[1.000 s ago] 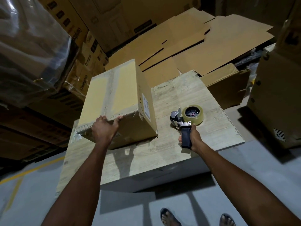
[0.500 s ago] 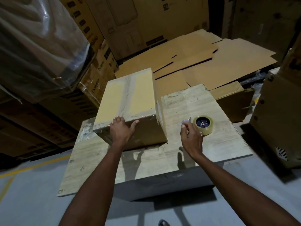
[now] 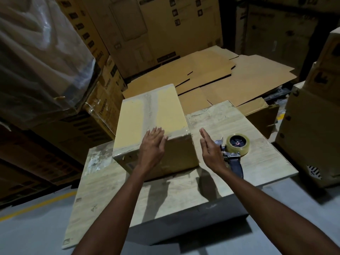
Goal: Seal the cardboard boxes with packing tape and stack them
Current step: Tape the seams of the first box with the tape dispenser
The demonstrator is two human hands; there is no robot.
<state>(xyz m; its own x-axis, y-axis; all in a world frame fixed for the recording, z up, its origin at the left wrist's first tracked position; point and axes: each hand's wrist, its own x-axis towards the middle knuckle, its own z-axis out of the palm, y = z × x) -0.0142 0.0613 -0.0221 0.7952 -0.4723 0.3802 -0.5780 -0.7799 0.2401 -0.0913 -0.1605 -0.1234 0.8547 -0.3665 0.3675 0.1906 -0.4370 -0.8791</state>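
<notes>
closest to us there's grey floor (image 3: pixel 27 236) with a yellow line (image 3: pixel 38 204) running off to the left, and both our bare forearms reach out over the near edge of the bench (image 3: pixel 165 197), a pale, scuffed wood-look top. our left hand (image 3: pixel 152 150) is laid against the near right corner of the cardboard box (image 3: pixel 152 115), fingers (image 3: pixel 156 132) straight and relaxed over the top edge, so it's resting on it, not gripping. our right hand (image 3: pixel 211 153) is up in the air just right of the box, fingers (image 3: pixel 204 138) straight and together, released, holding nothing and not touching the box as far as we can tell. the box sits on the left-middle of the bench, flaps closed, with clear tape down the centre seam and along the near top edge. just beside the right hand, partly hidden behind it, the tape dispenser (image 3: pixel 234 153) lies on the bench with its roll of clear tape facing up and its dark blue handle pointing back toward us. past the bench's far right corner there's a low brown carton (image 3: pixel 259 115), then a spread of flattened cardboard sheets (image 3: pixel 230 76). behind that stands a wall of big printed cartons (image 3: pixel 156 30), a plastic-wrapped stack (image 3: pixel 40 52) looms on the left, and more stacked cartons (image 3: pixel 312 129) stand on the right.
</notes>
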